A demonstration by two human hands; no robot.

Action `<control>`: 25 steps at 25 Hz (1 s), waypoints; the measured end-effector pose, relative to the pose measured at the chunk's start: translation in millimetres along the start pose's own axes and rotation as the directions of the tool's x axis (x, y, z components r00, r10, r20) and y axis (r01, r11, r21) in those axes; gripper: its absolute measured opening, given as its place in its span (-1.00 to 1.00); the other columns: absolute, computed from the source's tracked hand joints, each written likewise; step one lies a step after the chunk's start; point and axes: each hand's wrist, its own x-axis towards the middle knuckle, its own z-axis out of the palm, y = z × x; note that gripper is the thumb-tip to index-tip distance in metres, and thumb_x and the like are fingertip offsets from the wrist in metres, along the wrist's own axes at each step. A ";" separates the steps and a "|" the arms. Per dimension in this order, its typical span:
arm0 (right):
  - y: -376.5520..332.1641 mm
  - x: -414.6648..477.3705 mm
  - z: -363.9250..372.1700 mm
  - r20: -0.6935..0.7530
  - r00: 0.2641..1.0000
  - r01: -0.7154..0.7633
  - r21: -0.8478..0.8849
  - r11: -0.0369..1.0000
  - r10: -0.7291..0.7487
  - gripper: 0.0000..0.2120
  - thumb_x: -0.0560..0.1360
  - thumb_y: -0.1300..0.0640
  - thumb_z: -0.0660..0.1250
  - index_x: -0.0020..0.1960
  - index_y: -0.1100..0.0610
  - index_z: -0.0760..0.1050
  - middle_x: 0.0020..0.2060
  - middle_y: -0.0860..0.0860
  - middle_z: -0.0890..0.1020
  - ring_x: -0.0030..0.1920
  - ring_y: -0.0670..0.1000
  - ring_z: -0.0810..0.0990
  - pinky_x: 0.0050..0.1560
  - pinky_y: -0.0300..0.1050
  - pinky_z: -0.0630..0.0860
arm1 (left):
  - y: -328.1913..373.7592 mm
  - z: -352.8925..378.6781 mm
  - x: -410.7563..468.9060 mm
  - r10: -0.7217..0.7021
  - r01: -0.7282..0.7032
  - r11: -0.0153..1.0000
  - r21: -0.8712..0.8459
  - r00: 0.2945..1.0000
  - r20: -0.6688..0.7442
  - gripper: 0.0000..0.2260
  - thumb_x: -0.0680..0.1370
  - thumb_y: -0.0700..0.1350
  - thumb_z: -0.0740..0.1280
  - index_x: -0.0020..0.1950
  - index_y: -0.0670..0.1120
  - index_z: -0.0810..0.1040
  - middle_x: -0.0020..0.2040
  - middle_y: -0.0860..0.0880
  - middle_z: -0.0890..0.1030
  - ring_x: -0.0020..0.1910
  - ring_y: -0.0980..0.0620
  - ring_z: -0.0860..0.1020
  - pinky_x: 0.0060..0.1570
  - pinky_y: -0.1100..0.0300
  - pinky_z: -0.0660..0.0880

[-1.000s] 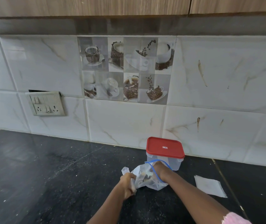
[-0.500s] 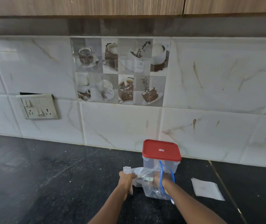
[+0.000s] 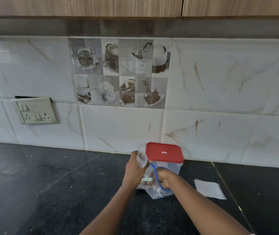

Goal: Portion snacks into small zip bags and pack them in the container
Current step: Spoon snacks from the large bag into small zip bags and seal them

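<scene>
Raised left hand (image 3: 134, 168) pinches small zip bag (image 3: 142, 159); right hand (image 3: 164, 178) sits inside large bag (image 3: 160, 193), grip unclear.

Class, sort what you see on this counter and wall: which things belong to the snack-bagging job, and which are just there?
In the job: left hand holding a small zip bag; right hand inside the large blue-rimmed bag; red-lidded container; flat whitish sheets, perhaps spare bags.
Just there: switch plate; coffee-picture tiles; wooden cabinets.
</scene>
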 end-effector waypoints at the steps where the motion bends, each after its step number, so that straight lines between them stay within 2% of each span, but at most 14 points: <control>1: -1.4 0.5 -1.3 -0.019 1.000 0.000 -0.017 1.000 0.000 -0.79 0.57 0.39 0.12 -0.14 0.34 0.50 -0.22 0.24 0.58 -0.15 0.24 0.62 -0.20 0.08 0.64 | 4.1 -1.8 -2.7 0.042 -0.043 0.999 0.010 0.998 0.039 -0.49 0.49 0.09 0.37 0.33 -0.07 0.28 0.08 0.03 0.45 0.11 0.00 0.47 -0.01 0.21 0.35; 2: -2.5 -4.0 -0.4 -0.018 1.000 -0.021 -0.031 0.999 0.020 -0.82 0.57 0.38 0.13 -0.03 0.37 0.50 -0.14 0.26 0.59 -0.08 0.28 0.62 -0.15 0.10 0.65 | 8.4 -3.4 -6.2 0.069 -0.069 0.998 0.000 0.995 0.071 -0.48 0.48 0.10 0.37 0.33 -0.06 0.28 0.06 0.04 0.46 0.09 0.02 0.48 -0.01 0.22 0.36; 4: -2.7 -4.4 0.7 -0.012 1.000 -0.029 -0.055 0.998 0.029 -0.77 0.58 0.33 0.14 0.19 0.35 0.46 0.06 0.26 0.58 0.04 0.26 0.61 -0.01 0.12 0.63 | 14.3 -2.6 -11.6 0.120 -0.125 0.991 0.039 0.986 0.119 -0.49 0.46 0.10 0.41 0.29 -0.04 0.30 0.02 0.02 0.52 0.03 0.02 0.53 -0.06 0.24 0.40; 6: 1.1 -12.8 0.5 -0.005 1.000 0.002 -0.020 1.000 -0.002 -0.79 0.59 0.30 0.15 0.17 0.25 0.48 0.06 0.19 0.58 -0.01 0.15 0.61 -0.12 0.00 0.66 | 16.1 0.7 -14.7 0.188 -0.219 0.955 0.198 0.968 0.163 -0.48 0.44 0.09 0.43 0.27 -0.05 0.31 0.01 -0.02 0.59 -0.01 -0.03 0.57 -0.09 0.19 0.46; 7: 4.7 -13.4 -1.4 -0.018 1.000 0.011 -0.029 1.000 -0.012 -0.81 0.59 0.28 0.17 0.13 0.22 0.51 0.05 0.17 0.59 -0.01 0.13 0.61 -0.11 -0.02 0.66 | 15.9 2.3 -14.9 0.226 -0.269 0.922 0.278 0.958 0.177 -0.49 0.43 0.10 0.43 0.27 -0.06 0.32 0.00 -0.06 0.61 -0.03 -0.07 0.58 -0.10 0.15 0.48; 9: 12.4 -12.0 -7.5 -0.053 0.999 0.002 -0.073 0.997 -0.006 -0.82 0.57 0.25 0.21 0.07 0.19 0.57 0.11 0.16 0.62 0.07 0.13 0.62 0.06 0.01 0.61 | 17.5 5.0 -14.9 0.296 -0.353 0.853 0.384 0.934 0.201 -0.51 0.44 0.09 0.41 0.25 -0.09 0.35 -0.08 -0.11 0.64 -0.08 -0.14 0.60 -0.15 0.13 0.42; 10: 14.3 -13.3 -10.2 -0.074 0.997 -0.011 -0.079 0.997 0.005 -0.83 0.57 0.27 0.21 0.01 0.18 0.59 0.08 0.16 0.62 0.01 0.10 0.63 0.04 -0.04 0.60 | 19.4 6.5 -15.1 0.333 -0.393 0.822 0.413 0.919 0.213 -0.52 0.44 0.09 0.40 0.24 -0.11 0.37 -0.11 -0.12 0.64 -0.10 -0.16 0.60 -0.19 0.15 0.37; 12: 15.6 -20.6 -15.3 -0.127 0.992 -0.012 -0.077 0.997 0.002 -0.80 0.56 0.32 0.18 -0.10 0.18 0.56 -0.11 0.14 0.59 -0.24 -0.01 0.55 -0.18 -0.16 0.53 | 22.8 10.0 -15.9 0.388 -0.453 0.750 0.482 0.892 0.233 -0.54 0.46 0.11 0.37 0.24 -0.10 0.39 -0.12 -0.12 0.65 -0.11 -0.17 0.59 -0.20 0.18 0.30; 14: 16.2 -28.5 -24.2 -0.239 0.971 -0.028 -0.121 0.992 -0.002 -0.86 0.56 0.34 0.18 -0.10 0.21 0.49 -0.21 0.11 0.51 -0.34 -0.03 0.49 -0.32 -0.23 0.50 | 24.8 13.2 -15.2 0.398 -0.461 0.712 0.530 0.887 0.236 -0.56 0.48 0.08 0.35 0.26 -0.09 0.38 -0.10 -0.10 0.65 -0.10 -0.14 0.59 -0.17 0.19 0.30; 15: 16.6 -29.6 -29.4 -0.276 0.961 -0.019 -0.117 0.993 -0.014 -0.90 0.55 0.35 0.19 -0.01 0.25 0.48 -0.17 0.12 0.50 -0.33 -0.02 0.50 -0.36 -0.25 0.52 | 24.6 14.0 -14.6 0.391 -0.449 0.714 0.536 0.892 0.227 -0.57 0.47 0.05 0.35 0.27 -0.09 0.38 -0.09 -0.09 0.65 -0.10 -0.13 0.59 -0.13 0.17 0.34; 17: 15.7 -33.3 -40.3 -0.305 0.950 0.043 -0.069 0.997 -0.062 -0.73 0.53 0.41 0.19 0.22 0.29 0.43 0.06 0.17 0.50 -0.22 0.02 0.55 -0.39 -0.23 0.58 | 22.7 14.3 -13.0 0.368 -0.420 0.733 0.535 0.907 0.207 -0.55 0.45 0.02 0.37 0.27 -0.08 0.37 -0.07 -0.09 0.64 -0.08 -0.12 0.60 -0.04 0.13 0.42; 19: 15.2 -39.7 -48.1 -0.304 0.950 0.068 -0.024 0.997 -0.072 -0.64 0.53 0.44 0.16 0.30 0.29 0.39 0.19 0.22 0.47 -0.18 0.05 0.58 -0.46 -0.25 0.58 | 19.3 13.9 -12.5 0.336 -0.386 0.756 0.528 0.922 0.193 -0.51 0.43 0.04 0.40 0.29 -0.05 0.35 -0.02 -0.06 0.64 -0.05 -0.10 0.61 0.03 0.12 0.46; 22: 12.8 -56.9 -57.5 -0.298 0.951 0.079 -0.005 0.997 -0.077 -0.68 0.54 0.46 0.09 0.26 0.38 0.40 0.00 0.28 0.53 -0.31 0.09 0.62 -0.53 -0.30 0.54 | 16.3 14.8 -14.4 0.285 -0.347 0.778 0.525 0.938 0.198 -0.47 0.42 0.08 0.41 0.31 -0.01 0.31 0.04 -0.02 0.62 -0.01 -0.05 0.61 0.12 0.11 0.47; 25: 12.7 -70.6 -66.0 -0.316 0.945 0.092 0.008 0.996 -0.085 -0.73 0.52 0.49 0.10 0.18 0.45 0.42 -0.20 0.29 0.53 -0.32 0.13 0.65 -0.45 -0.26 0.60 | 17.1 17.8 -17.5 0.264 -0.342 0.778 0.526 0.939 0.219 -0.46 0.42 0.11 0.40 0.31 -0.01 0.29 0.05 -0.01 0.62 0.00 -0.03 0.60 0.16 0.10 0.45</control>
